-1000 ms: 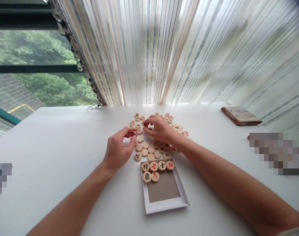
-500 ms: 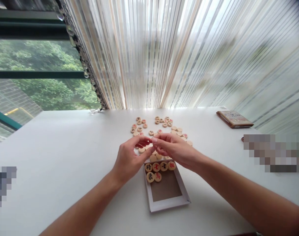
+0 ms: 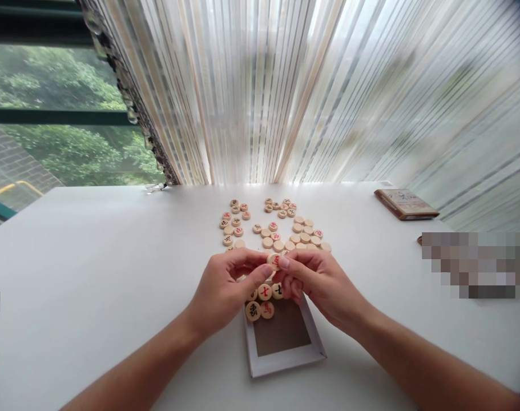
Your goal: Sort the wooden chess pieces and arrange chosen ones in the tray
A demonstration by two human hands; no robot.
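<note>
the red-lettered xiangqi piece (image 3: 275, 262) sits above the far edge of the shallow cardboard tray (image 3: 287, 359) — pinched between the left hand (image 3: 221, 288) and the right hand (image 3: 326, 279), a thumb of each at its rim. it looks wooden, so likely light, stiff and hard to break, though its smooth face may be a bit slick. the round rim seems the best hold — thumb and forefinger opposed. loose xiangqi pieces (image 3: 273, 226) lie beyond, toward the far edge of the tabletop (image 3: 114, 274).
</note>
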